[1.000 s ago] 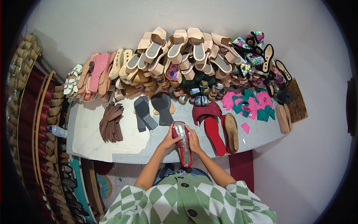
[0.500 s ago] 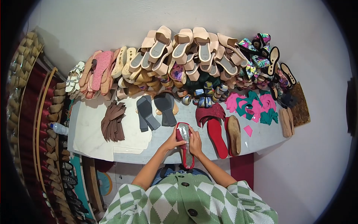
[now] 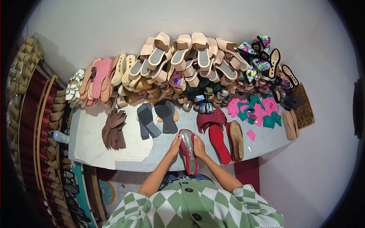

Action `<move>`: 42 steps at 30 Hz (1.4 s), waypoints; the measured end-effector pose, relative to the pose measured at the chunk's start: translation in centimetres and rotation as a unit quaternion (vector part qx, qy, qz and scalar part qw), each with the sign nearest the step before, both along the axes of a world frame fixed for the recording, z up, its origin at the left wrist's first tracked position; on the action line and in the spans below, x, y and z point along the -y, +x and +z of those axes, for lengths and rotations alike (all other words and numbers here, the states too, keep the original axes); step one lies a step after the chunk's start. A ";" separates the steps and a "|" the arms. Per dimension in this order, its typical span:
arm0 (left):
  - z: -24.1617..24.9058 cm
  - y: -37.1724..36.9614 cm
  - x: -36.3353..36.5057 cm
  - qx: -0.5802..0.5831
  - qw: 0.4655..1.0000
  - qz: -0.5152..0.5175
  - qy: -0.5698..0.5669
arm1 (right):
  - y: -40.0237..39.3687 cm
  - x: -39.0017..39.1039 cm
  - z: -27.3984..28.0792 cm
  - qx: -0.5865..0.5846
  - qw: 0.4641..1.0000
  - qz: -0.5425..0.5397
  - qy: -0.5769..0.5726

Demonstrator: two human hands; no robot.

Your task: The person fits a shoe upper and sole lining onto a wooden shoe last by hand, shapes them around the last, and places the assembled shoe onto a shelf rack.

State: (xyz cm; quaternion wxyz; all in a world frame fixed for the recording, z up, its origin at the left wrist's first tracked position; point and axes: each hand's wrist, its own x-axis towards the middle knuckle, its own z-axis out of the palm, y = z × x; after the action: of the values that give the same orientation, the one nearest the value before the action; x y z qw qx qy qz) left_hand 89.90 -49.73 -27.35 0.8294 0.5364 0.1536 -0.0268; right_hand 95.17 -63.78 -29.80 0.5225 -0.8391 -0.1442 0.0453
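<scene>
Near the table's front edge I hold a red sandal (image 3: 187, 142) between both hands, one end pointing away from me and the other toward my body. Its middle is grey with a shiny, clear-looking surface, and red runs round the rim. Along its left side, my left hand (image 3: 175, 146) is closed on the red part. My right hand (image 3: 199, 146) grips the opposite side. Just to the right lie a red sole (image 3: 219, 143), a dark red upper (image 3: 211, 120) and a tan, foot-shaped piece with a red edge (image 3: 236, 140).
Dark grey soles (image 3: 165, 116) and brown strips (image 3: 114, 129) lie to the left on the table. Pink and green cut pieces (image 3: 262, 109) lie to the right. Piled beige heeled sandals (image 3: 203, 53) line the back. A shoe rack (image 3: 56, 125) stands at far left.
My hands have spread to the sandal's two sides, with the left thumb off its grey middle, so more of that middle shows. The camera view has shifted slightly.
</scene>
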 end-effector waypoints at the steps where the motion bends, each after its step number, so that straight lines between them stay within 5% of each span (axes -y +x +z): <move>1: -0.9 0.2 0.0 0.009 0.998 0.006 0.056 | 0.2 -0.3 0.1 0.018 0.999 0.016 -0.032; 6: -3.5 0.9 1.0 0.050 0.957 0.115 0.261 | -0.9 -1.7 1.9 0.003 0.998 -0.037 -0.058; 13: -2.7 0.1 1.4 0.056 0.951 0.154 0.263 | -0.4 -2.3 2.9 -0.092 0.991 -0.054 -0.082; 23: 0.9 -1.3 -2.5 0.053 0.911 0.236 0.334 | -0.6 -6.9 4.6 -0.073 0.997 -0.034 0.015; 28: -0.2 -3.0 -6.4 0.019 0.914 0.273 0.300 | 1.8 -9.9 4.2 -0.102 0.992 0.068 0.003; 31: -2.6 -3.9 -7.7 0.013 0.916 0.294 0.272 | 4.6 -11.1 -2.4 0.185 0.975 0.021 -0.123; 32: -2.8 -4.1 -7.9 0.023 0.922 0.292 0.252 | 5.6 -11.2 -4.0 0.198 0.971 0.017 -0.135; 39: -3.8 -5.1 -9.3 -0.012 0.936 0.302 0.183 | 9.0 -11.0 -3.9 -0.130 0.962 0.134 -0.199; 42: -4.9 -5.3 -9.8 -0.004 0.943 0.308 0.123 | 9.1 -10.2 -2.3 -0.305 0.937 0.162 0.047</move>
State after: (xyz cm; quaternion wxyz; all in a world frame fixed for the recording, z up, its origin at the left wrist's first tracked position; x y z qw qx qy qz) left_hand 84.63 -39.95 -32.27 0.7243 0.5607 0.3163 0.2470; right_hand 104.29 -53.61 -32.06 0.5655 -0.7248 -0.1139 0.3768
